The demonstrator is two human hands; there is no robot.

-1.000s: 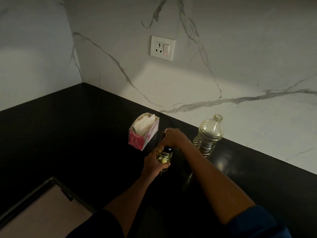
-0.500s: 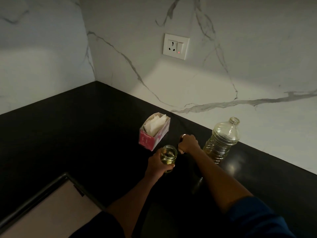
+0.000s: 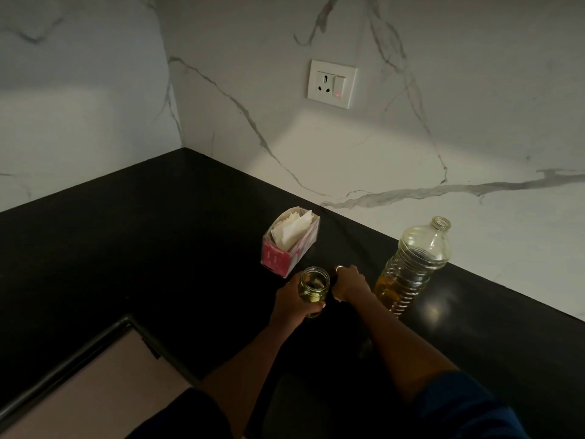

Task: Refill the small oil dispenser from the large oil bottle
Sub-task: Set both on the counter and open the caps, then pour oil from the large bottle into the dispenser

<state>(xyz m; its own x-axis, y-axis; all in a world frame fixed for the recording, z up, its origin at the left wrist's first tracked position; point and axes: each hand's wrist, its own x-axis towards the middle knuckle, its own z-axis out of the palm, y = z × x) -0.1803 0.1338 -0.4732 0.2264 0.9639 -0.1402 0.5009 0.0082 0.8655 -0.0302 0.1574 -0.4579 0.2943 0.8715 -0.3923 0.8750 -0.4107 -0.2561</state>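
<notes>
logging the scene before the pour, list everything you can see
small oil dispenser: one, clear glass, open top, a little yellow oil, in left hand
large oil bottle: one, clear plastic, uncapped, oil low, on counter right
tissue box: one, pink, white tissues, behind dispenser
wall socket: one, white, red light, on marble wall
countertop: one, black
left hand: grips the dispenser
right hand: curled, beside the dispenser; contents hidden

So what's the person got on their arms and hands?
Dark blue sleeves, left sleeve and right sleeve, stop near the elbows; forearms are bare. No gloves on the left hand or right hand. What looks like a pale ring sits on the right one.
</notes>
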